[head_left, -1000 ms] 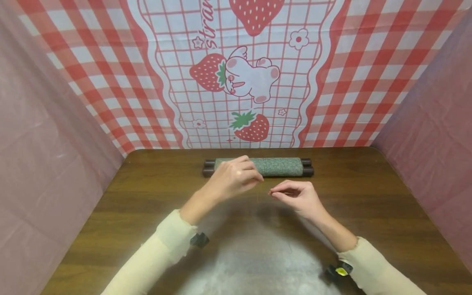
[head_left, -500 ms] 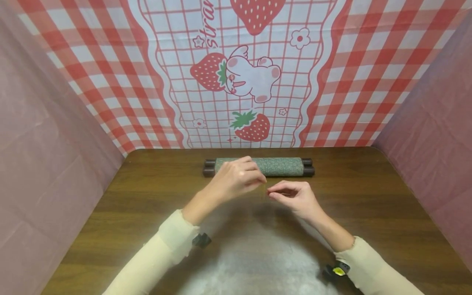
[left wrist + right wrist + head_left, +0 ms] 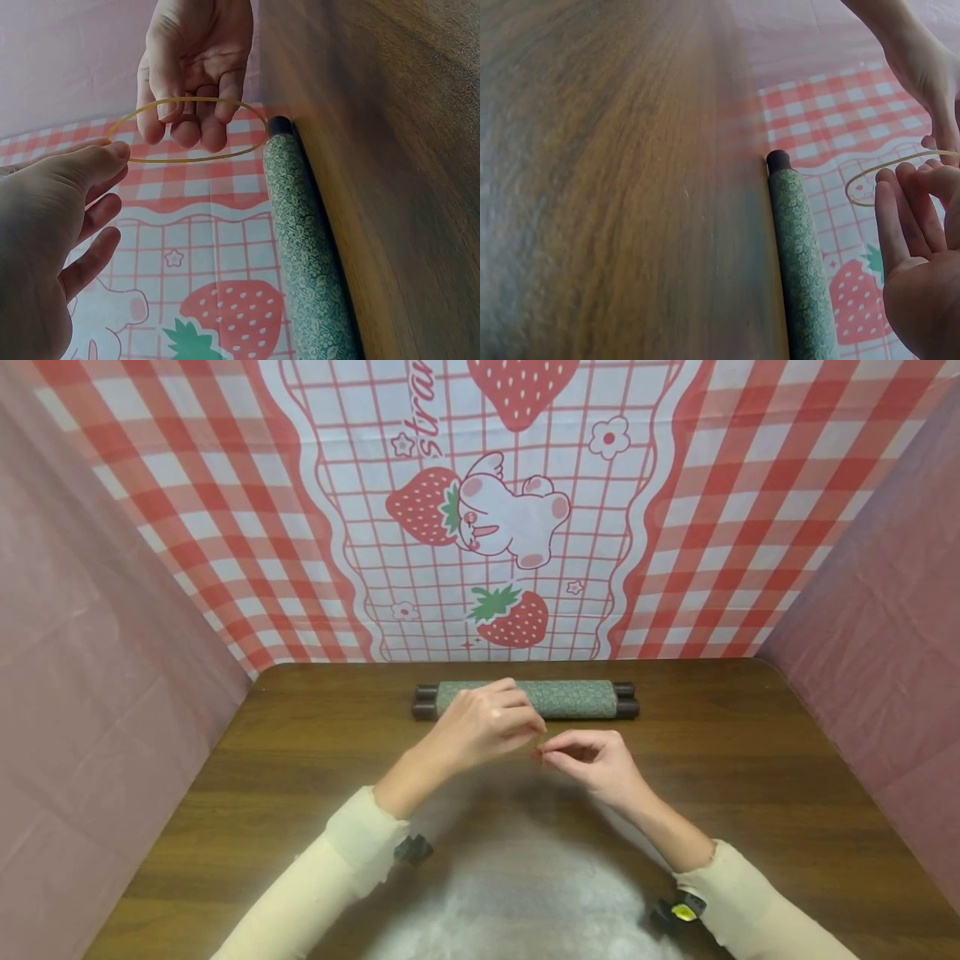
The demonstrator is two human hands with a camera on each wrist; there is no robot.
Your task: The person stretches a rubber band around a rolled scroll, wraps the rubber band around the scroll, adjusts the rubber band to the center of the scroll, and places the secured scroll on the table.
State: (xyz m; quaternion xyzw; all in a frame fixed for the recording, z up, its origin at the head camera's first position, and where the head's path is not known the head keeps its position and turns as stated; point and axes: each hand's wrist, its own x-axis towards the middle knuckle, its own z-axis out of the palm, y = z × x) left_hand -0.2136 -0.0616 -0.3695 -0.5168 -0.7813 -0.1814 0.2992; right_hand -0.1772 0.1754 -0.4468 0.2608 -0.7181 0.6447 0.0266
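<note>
A thin yellow rubber band (image 3: 187, 160) hangs as an open loop between my hands. The thumb and index finger of my left hand (image 3: 486, 722) pinch it at one end; the other left fingers are spread. My right hand (image 3: 600, 764) is just to the right, its thumb and fingertips close together by the loop. In the left wrist view, the band crosses in front of the right thumb and fingers; whether they touch it I cannot tell. Behind the hands lies a rolled scroll (image 3: 573, 700) with green patterned cloth and dark knobs, partly hidden by my left hand.
The brown wooden table (image 3: 315, 760) extends under both arms. A red-and-white strawberry-print cloth (image 3: 487, 585) hangs behind it, with pink cloths (image 3: 885, 577) at both sides. Each wrist wears a small dark device (image 3: 414, 850).
My left hand has moved slightly right and my right hand slightly left, so the fingertips are closer together around the rubber band. The scroll has stayed in place.
</note>
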